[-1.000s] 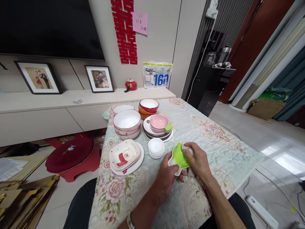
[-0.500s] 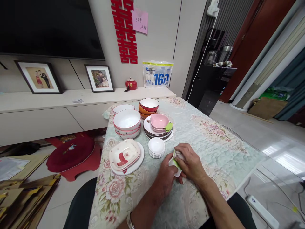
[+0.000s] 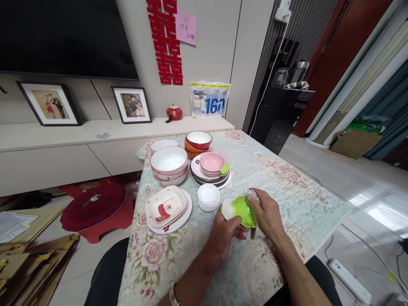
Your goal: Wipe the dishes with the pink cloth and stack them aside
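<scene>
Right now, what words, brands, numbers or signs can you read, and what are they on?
"160": large blue number on the plastic bag; its smaller print is unclear.
"35": handwritten on the pink note; the remaining writing is unclear.
"囍": repeated on the red paper cutout.
Too small to read: markings on the red jar and lettering on the cream dish.
No text visible: the green-and-white dish.

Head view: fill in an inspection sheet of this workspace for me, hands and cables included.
Surface: floral tablecloth, slightly rippled.
Things in hand: green-and-white dish, tilted; crumpled cloth at its edge.
Clutter: stacked bowls and plates beyond the hands.
Hands: left hand grips the dish; right hand holds the cloth.
Cables: power strip on the floor, right; white cord behind.
Surroundings: stool and cardboard, left.
</scene>
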Available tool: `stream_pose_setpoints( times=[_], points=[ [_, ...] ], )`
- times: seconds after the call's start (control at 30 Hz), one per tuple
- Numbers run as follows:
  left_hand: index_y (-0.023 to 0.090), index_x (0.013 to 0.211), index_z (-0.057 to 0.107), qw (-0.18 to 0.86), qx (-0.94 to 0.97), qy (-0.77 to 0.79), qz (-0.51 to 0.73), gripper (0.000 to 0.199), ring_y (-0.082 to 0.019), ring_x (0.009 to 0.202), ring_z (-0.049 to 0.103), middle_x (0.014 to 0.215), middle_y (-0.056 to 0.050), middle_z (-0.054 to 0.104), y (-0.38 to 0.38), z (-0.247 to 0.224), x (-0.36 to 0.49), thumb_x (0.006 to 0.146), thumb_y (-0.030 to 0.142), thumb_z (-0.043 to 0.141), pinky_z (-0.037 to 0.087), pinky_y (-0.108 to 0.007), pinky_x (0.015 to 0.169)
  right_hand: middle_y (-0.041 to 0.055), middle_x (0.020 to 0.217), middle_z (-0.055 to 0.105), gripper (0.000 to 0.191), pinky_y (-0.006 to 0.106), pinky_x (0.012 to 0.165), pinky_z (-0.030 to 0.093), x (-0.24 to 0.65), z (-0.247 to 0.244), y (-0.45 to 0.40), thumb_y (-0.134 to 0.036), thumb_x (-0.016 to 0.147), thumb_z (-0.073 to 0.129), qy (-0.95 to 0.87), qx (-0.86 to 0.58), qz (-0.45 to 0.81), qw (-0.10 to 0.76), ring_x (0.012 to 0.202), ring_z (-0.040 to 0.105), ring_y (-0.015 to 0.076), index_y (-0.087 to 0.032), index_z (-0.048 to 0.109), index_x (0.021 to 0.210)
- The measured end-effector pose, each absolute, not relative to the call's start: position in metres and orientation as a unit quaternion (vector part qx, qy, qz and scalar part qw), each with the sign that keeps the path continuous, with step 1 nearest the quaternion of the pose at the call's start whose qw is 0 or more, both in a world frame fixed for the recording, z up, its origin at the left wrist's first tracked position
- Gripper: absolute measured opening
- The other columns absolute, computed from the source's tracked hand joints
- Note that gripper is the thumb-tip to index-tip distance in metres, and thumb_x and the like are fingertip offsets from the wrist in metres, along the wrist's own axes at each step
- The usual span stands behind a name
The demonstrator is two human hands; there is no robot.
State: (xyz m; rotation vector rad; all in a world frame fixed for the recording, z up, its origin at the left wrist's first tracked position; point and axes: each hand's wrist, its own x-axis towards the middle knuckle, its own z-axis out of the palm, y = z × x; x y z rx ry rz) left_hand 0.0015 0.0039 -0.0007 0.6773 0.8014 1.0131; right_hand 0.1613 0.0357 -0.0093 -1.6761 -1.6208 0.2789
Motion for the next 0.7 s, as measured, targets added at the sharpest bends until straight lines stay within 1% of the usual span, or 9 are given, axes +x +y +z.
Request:
stream_pose_setpoints(
  times=[0.1, 0.23, 0.33, 0.4, 0.53, 0.63, 0.7],
  points=[
    [0.013, 0.112, 0.050, 0.737, 0.311, 0.371, 0.471, 0.049, -0.016, 0.060, 0.063, 0.082, -0.005, 0.068, 0.003, -0.003, 0.003, 0.069, 0.031, 0.066, 0.049, -0.027, 0.051, 0.0113, 0.111, 0.070, 0.037, 0.044, 0.089, 0.051, 0.160, -0.009, 0.036, -0.039, 0.093, 0.048, -0.624, -0.675, 0.122, 0.375, 0.099, 0.065, 0.0278, -0.017, 0.063, 0.119],
    [0.014, 0.110, 0.049, 0.744, 0.321, 0.369, 0.456, 0.045, -0.017, 0.058, 0.063, 0.072, -0.002, 0.067, 0.004, -0.007, 0.003, 0.070, 0.028, 0.063, 0.051, -0.030, 0.055, 0.0122, 0.108, 0.069, 0.034, 0.045, 0.090, 0.050, 0.153, -0.012, 0.035, -0.031, 0.095, 0.045, -0.698, -0.625, 0.077, 0.342, 0.102, 0.062, 0.0286, -0.016, 0.062, 0.120],
    [0.015, 0.104, 0.050, 0.745, 0.332, 0.371, 0.443, 0.039, -0.017, 0.055, 0.061, 0.066, -0.001, 0.064, 0.006, -0.007, 0.003, 0.068, 0.025, 0.061, 0.050, -0.030, 0.055, 0.0121, 0.105, 0.067, 0.031, 0.045, 0.088, 0.051, 0.144, -0.011, 0.032, -0.025, 0.095, 0.045, -0.761, -0.560, 0.042, 0.324, 0.101, 0.061, 0.0280, -0.017, 0.060, 0.121],
    [0.016, 0.104, 0.051, 0.746, 0.338, 0.372, 0.436, 0.040, -0.016, 0.053, 0.059, 0.066, 0.001, 0.063, 0.006, -0.005, 0.003, 0.065, 0.022, 0.060, 0.049, -0.029, 0.053, 0.0114, 0.109, 0.066, 0.033, 0.044, 0.090, 0.051, 0.140, -0.008, 0.030, -0.017, 0.094, 0.043, -0.798, -0.508, 0.041, 0.321, 0.103, 0.060, 0.0263, -0.019, 0.059, 0.124],
    [0.017, 0.109, 0.050, 0.747, 0.348, 0.376, 0.423, 0.049, -0.016, 0.054, 0.060, 0.072, 0.001, 0.063, 0.005, -0.002, 0.003, 0.061, 0.021, 0.060, 0.049, -0.029, 0.051, 0.0094, 0.123, 0.063, 0.045, 0.046, 0.103, 0.045, 0.141, -0.004, 0.027, -0.007, 0.091, 0.040, -0.845, -0.417, 0.048, 0.330, 0.116, 0.055, 0.0236, -0.021, 0.052, 0.132],
    [0.017, 0.107, 0.049, 0.747, 0.347, 0.376, 0.425, 0.047, -0.017, 0.058, 0.062, 0.072, 0.000, 0.063, 0.004, -0.002, 0.003, 0.061, 0.020, 0.060, 0.050, -0.029, 0.052, 0.0097, 0.128, 0.061, 0.046, 0.049, 0.108, 0.040, 0.146, -0.005, 0.029, -0.008, 0.088, 0.043, -0.830, -0.440, 0.047, 0.338, 0.122, 0.052, 0.0248, -0.021, 0.054, 0.131],
    [0.017, 0.104, 0.049, 0.745, 0.338, 0.376, 0.435, 0.044, -0.017, 0.058, 0.062, 0.071, 0.001, 0.062, 0.005, -0.003, 0.003, 0.061, 0.019, 0.059, 0.049, -0.028, 0.052, 0.0103, 0.127, 0.061, 0.043, 0.049, 0.105, 0.042, 0.149, -0.007, 0.032, -0.010, 0.087, 0.044, -0.806, -0.481, 0.061, 0.339, 0.121, 0.052, 0.0259, -0.020, 0.060, 0.126]
  ],
)
